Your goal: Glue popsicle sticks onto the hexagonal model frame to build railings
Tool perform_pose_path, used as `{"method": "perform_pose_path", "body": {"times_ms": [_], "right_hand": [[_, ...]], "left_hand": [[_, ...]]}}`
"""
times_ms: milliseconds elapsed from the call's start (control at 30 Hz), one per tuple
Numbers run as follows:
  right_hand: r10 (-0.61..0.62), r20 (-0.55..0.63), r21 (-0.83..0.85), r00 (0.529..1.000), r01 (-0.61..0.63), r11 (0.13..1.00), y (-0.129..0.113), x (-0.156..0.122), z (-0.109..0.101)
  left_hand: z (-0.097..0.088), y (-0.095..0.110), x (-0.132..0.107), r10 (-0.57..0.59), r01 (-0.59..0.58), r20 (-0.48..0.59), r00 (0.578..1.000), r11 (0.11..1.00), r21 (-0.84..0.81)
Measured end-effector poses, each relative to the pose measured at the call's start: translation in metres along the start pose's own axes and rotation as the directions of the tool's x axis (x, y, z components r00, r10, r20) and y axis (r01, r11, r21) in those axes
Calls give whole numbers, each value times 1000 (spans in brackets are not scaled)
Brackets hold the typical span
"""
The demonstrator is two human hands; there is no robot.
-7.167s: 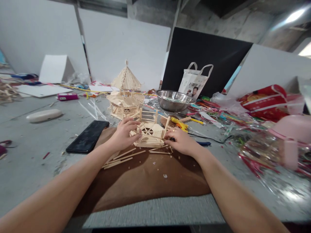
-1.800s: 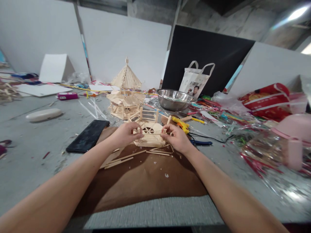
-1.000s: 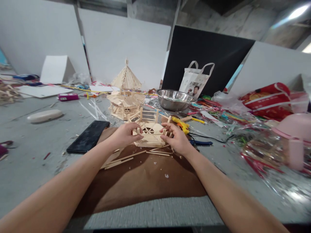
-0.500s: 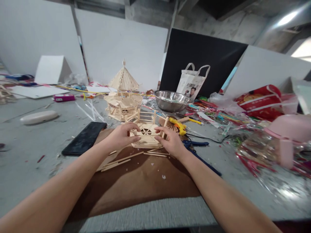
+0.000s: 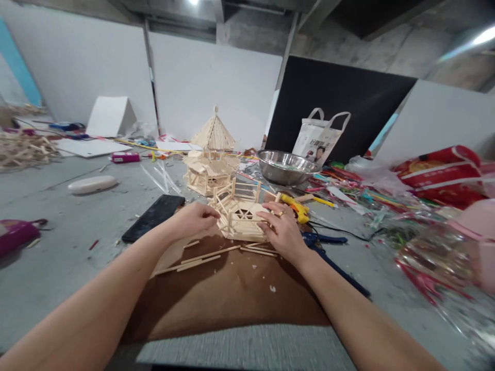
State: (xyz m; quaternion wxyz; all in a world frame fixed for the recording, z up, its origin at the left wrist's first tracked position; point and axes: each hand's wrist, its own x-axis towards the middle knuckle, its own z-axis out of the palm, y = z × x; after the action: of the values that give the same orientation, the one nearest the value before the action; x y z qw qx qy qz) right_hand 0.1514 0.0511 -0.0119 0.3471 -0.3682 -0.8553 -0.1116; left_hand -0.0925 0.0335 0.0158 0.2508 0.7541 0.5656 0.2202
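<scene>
A small open frame model of thin wooden sticks (image 5: 243, 229), with posts and railings around a floor, stands in front of me on brown paper (image 5: 232, 299). At its left side is my left hand (image 5: 193, 219), fingers curled together; whatever may be between the fingertips is hidden. My right hand (image 5: 286, 229), with a ring on one finger, has its bent fingers on the right side of the model. Several loose wooden sticks (image 5: 199, 261) lie just in front. Behind stands a roofed stick pavilion (image 5: 211, 165).
A black phone (image 5: 152, 216) lies left of the model. To the right are a yellow glue gun (image 5: 296, 207) and blue-handled pliers (image 5: 325, 238). A metal bowl (image 5: 288, 172) sits behind, near a white tote bag (image 5: 320, 139). Plastic scraps and a pink-lidded container (image 5: 474, 232) lie farther right.
The view has swung left. My left hand has drawn away from the model's front and its fingers have closed; my right hand stays at the right side.
</scene>
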Motion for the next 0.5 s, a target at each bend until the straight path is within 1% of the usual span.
{"method": "perform_pose_path", "body": {"times_ms": [133, 300, 367, 500], "right_hand": [[-5, 12, 9, 1000, 4, 1000, 0, 0, 1], [5, 8, 29, 1000, -5, 1000, -2, 0, 2], [14, -2, 31, 1000, -14, 999, -2, 0, 3], [27, -4, 38, 1000, -26, 999, -2, 0, 3]], "left_hand": [[11, 3, 1, -1, 4, 43, 999, 997, -74], [20, 6, 3, -17, 29, 62, 998, 979, -201], [23, 6, 4, -33, 42, 46, 998, 974, -221], [27, 9, 4, 15, -23, -40, 999, 979, -204]]}}
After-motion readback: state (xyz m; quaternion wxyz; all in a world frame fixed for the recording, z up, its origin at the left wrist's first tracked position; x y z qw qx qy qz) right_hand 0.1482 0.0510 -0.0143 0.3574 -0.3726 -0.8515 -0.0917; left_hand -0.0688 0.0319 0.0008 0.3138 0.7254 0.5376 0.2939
